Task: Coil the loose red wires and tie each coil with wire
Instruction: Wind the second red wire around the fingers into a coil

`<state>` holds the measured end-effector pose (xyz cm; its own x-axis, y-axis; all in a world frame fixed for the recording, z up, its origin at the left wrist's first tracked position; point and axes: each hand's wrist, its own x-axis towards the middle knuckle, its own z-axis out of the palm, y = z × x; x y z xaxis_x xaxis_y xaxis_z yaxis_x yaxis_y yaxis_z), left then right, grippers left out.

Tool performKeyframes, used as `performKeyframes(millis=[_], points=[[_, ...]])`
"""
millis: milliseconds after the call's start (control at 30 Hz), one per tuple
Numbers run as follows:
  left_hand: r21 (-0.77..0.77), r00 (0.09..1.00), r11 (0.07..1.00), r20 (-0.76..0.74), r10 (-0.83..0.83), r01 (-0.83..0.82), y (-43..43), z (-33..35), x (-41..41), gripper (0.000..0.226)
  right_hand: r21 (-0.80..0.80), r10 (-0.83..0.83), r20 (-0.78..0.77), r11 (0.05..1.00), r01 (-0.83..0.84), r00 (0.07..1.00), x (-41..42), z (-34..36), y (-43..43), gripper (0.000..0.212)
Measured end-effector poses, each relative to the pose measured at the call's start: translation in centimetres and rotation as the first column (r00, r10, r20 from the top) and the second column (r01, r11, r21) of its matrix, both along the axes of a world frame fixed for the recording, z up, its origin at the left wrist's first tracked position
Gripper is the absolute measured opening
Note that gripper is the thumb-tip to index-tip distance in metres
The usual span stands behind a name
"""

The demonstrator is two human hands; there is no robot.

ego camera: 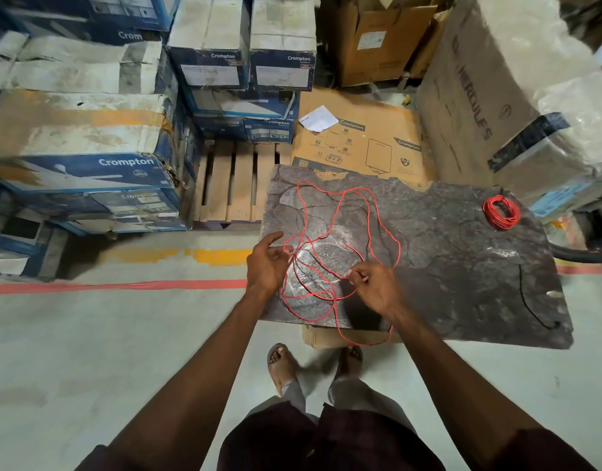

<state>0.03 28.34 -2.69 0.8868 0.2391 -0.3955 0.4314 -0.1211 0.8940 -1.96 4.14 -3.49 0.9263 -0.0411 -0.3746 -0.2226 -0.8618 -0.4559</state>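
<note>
A long loose red wire (340, 212) sprawls in wide loops over the left half of a dark stone slab (462, 260), with one loop hanging off the near edge. My left hand (267, 261) hovers at the slab's left edge, its fingertips pinching a strand of the wire. My right hand (374, 287) pinches another strand between thumb and fingers near the slab's front. A finished red coil (501, 212) lies at the slab's far right corner.
Stacked blue and white cartons (89, 164) fill the left and back. A wooden pallet (235, 185) and a flattened brown carton (357, 141) lie behind the slab. A thin black wire (530, 300) rests on the slab's right side. My sandalled feet (282, 365) stand on grey floor.
</note>
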Motion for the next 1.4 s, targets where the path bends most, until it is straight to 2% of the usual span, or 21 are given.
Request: performKeyframes(millis=[100, 233, 367, 467, 533, 633, 733, 800, 867, 933, 1033, 1100, 1167, 1233, 1333, 1400], points=[[0.047, 1.0, 0.999, -0.014, -0.025, 0.026, 0.2, 0.0, 0.3, 0.013, 0.034, 0.063, 0.014, 0.997, -0.064, 0.998, -0.4, 0.1, 1.3, 0.03], [0.052, 0.998, 0.996, 0.011, -0.069, 0.069, -0.1, 1.6, 0.4, 0.015, 0.229, 0.035, 0.084, 0.972, -0.054, 0.996, -0.2, 0.7, 2.9, 0.023], [-0.163, 0.989, 0.978, 0.079, -0.122, 0.134, -0.5, 4.1, 0.8, 0.016, 0.348, 0.015, 0.131, 0.936, -0.06, 0.991, 0.6, 0.8, 3.8, 0.04], [-0.358, 0.973, 0.905, 0.061, -0.223, 0.23, -0.3, 5.9, 1.0, 0.022, 0.383, -0.003, 0.211, 0.92, -0.08, 0.978, 1.9, 1.3, 3.9, 0.061], [-0.49, 0.957, 0.828, 0.051, -0.285, 0.272, -0.1, 6.9, 1.5, 0.028, 0.417, 0.017, 0.269, 0.899, -0.133, 0.963, 3.2, 2.3, 4.0, 0.053], [-0.595, 0.941, 0.746, 0.052, -0.334, 0.298, 0.3, 7.7, 2.1, 0.026, 0.466, 0.016, 0.333, 0.866, -0.179, 0.943, 5.1, 3.8, 4.2, 0.016], [-0.644, 0.948, 0.712, 0.067, -0.311, 0.279, 0.6, 8.4, 2.5, 0.021, 0.59, -0.031, 0.267, 0.796, -0.138, 0.963, 6.4, 4.7, 3.4, 0.013], [-0.596, 0.951, 0.751, 0.077, -0.298, 0.284, 1.0, 8.4, 2.7, 0.019, 0.669, -0.092, 0.236, 0.737, -0.093, 0.967, 7.0, 5.2, 2.9, 0.011], [-0.437, 0.948, 0.843, 0.099, -0.303, 0.315, 1.4, 8.1, 3.0, 0.019, 0.695, -0.126, 0.221, 0.716, -0.066, 0.967, 7.4, 5.7, 2.4, 0.012], [-0.294, 0.943, 0.897, 0.141, -0.301, 0.33, 1.6, 7.9, 3.3, 0.028, 0.692, -0.168, 0.191, 0.722, -0.011, 0.967, 7.5, 5.9, 2.2, 0.015], [-0.154, 0.93, 0.925, 0.182, -0.318, 0.347, 1.8, 7.2, 3.8, 0.031, 0.702, -0.242, 0.131, 0.707, 0.082, 0.961, 7.4, 6.0, 2.1, 0.02], [-0.035, 0.92, 0.938, 0.208, -0.332, 0.346, 1.7, 6.7, 4.2, 0.025, 0.711, -0.267, 0.094, 0.692, 0.123, 0.959, 7.4, 5.6, 2.2, 0.015], [0.053, 0.921, 0.95, 0.235, -0.31, 0.306, 1.5, 6.3, 4.5, 0.019, 0.687, -0.272, 0.11, 0.716, 0.125, 0.956, 7.5, 5.2, 2.1, 0.01], [0.046, 0.938, 0.968, 0.241, -0.25, 0.247, 1.0, 6.2, 4.7, 0.018, 0.631, -0.261, 0.169, 0.769, 0.099, 0.95, 7.7, 4.8, 1.7, 0.006], [0.009, 0.958, 0.984, 0.228, -0.175, 0.178, 0.2, 6.2, 5.1, 0.023, 0.525, -0.188, 0.291, 0.851, 0.007, 0.938, 7.7, 4.4, 0.9, 0.026], [-0.013, 0.967, 0.988, 0.208, -0.148, 0.154, -0.5, 6.2, 5.2, 0.023, 0.384, -0.065, 0.364, 0.919, -0.086, 0.929, 7.3, 3.6, 0.3, 0.032]])
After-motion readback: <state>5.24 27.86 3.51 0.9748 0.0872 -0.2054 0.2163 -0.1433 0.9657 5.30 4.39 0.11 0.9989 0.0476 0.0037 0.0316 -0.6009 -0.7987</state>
